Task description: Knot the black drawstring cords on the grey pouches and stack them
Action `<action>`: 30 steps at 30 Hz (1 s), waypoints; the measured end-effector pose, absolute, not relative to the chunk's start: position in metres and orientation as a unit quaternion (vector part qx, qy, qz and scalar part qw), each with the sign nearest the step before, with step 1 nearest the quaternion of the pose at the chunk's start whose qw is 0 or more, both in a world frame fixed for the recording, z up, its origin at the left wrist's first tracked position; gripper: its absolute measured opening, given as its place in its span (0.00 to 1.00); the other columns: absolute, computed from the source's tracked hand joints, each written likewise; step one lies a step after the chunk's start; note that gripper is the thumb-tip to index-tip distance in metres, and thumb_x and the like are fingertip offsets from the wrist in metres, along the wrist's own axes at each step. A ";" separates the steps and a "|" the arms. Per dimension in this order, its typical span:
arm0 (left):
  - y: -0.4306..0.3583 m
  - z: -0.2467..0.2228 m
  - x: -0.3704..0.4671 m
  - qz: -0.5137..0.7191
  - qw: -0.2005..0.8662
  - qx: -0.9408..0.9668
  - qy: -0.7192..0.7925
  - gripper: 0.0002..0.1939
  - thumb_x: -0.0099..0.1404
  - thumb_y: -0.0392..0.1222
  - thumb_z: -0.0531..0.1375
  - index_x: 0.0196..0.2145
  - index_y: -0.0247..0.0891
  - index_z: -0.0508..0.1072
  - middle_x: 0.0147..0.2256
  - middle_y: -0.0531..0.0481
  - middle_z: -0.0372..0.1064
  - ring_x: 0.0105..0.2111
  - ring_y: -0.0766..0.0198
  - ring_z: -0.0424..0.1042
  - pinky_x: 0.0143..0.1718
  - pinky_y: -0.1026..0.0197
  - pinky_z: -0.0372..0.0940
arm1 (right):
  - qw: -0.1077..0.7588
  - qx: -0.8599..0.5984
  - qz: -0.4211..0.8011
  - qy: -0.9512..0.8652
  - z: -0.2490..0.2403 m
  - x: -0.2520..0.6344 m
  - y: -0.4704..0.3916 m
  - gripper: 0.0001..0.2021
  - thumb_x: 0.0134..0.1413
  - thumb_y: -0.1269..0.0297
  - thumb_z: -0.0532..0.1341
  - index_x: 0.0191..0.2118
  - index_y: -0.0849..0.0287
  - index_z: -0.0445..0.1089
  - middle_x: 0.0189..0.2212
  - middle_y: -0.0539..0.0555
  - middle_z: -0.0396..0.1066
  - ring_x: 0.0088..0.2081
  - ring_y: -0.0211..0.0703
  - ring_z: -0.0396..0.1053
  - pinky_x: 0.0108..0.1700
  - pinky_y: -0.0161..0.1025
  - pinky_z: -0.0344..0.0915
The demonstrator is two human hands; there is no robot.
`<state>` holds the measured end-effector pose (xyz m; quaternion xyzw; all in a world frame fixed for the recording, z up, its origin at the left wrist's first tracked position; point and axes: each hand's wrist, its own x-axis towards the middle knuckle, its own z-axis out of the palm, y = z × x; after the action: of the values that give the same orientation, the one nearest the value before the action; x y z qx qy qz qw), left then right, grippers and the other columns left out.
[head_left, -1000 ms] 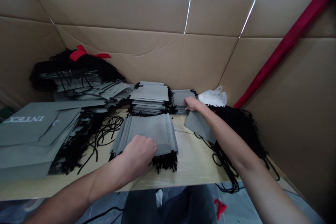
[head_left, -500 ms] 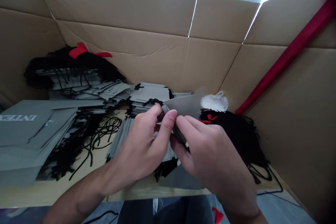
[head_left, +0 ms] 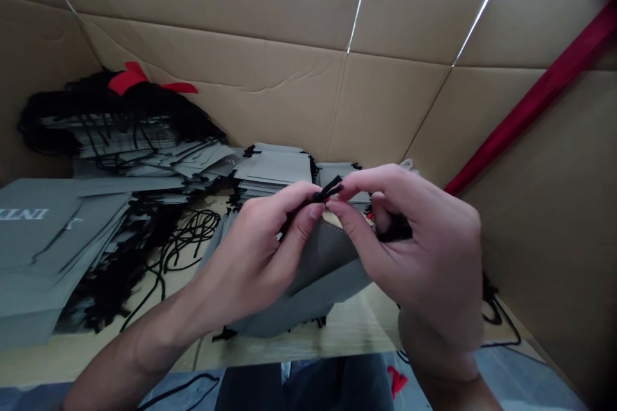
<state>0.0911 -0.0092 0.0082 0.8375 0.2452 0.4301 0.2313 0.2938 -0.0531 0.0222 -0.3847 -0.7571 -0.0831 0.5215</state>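
Note:
My left hand [head_left: 270, 237] pinches a black cord [head_left: 330, 189] between thumb and forefinger; two short ends of it stick up in a small loop or knot. My right hand [head_left: 409, 237] is closed too, its thumb and forefinger meeting at the same cord, with more black cord partly hidden under its curled fingers. Below both hands a grey paper bag [head_left: 322, 270] hangs tilted over the table, its upper edge near the fingertips. Whether the cord passes through the bag is hidden by my fingers.
Grey bags with black cords [head_left: 87, 225] lie piled on the left, a bundle of black cords [head_left: 178, 109] behind them. Stacked grey bags [head_left: 274, 164] stand at the centre back. Loose cord [head_left: 193, 231] lies on the wooden table [head_left: 371, 321]. Cardboard walls [head_left: 270, 70] enclose it.
The grey bag has swung from above my hands to below them. The black cord ends now show between my fingertips. My right hand has turned and lifted, and the view has shifted slightly.

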 end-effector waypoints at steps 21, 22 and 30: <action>-0.009 0.021 0.083 0.370 0.317 0.850 0.202 0.19 0.88 0.38 0.51 0.37 0.41 0.74 0.30 0.57 0.70 0.30 0.67 0.68 0.33 0.64 0.64 | 0.562 -0.293 0.077 -0.770 0.021 0.303 -0.040 0.13 0.71 0.75 0.71 0.53 0.50 0.82 0.45 0.48 0.86 0.35 0.35 0.82 0.35 0.34 0.80; -0.009 0.020 0.084 0.378 0.314 0.845 0.209 0.16 0.87 0.39 0.54 0.39 0.41 0.76 0.32 0.57 0.72 0.32 0.67 0.70 0.35 0.64 0.66 | 0.559 -0.294 0.068 -0.773 0.022 0.303 -0.040 0.10 0.72 0.75 0.70 0.49 0.51 0.82 0.42 0.47 0.86 0.36 0.36 0.83 0.35 0.34 0.80; -0.009 0.006 0.088 0.497 0.223 0.806 0.232 0.04 0.78 0.35 0.68 0.42 0.41 0.80 0.37 0.55 0.78 0.35 0.66 0.72 0.38 0.60 0.66 | 0.598 -0.335 0.017 -0.728 0.020 0.300 -0.041 0.11 0.67 0.68 0.78 0.48 0.48 0.81 0.39 0.45 0.85 0.36 0.38 0.82 0.34 0.36 0.80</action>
<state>0.0877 -0.0085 0.0061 0.8059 0.2316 0.4971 0.2230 0.2998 -0.0410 0.0195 -0.3350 -0.7277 0.0166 0.5983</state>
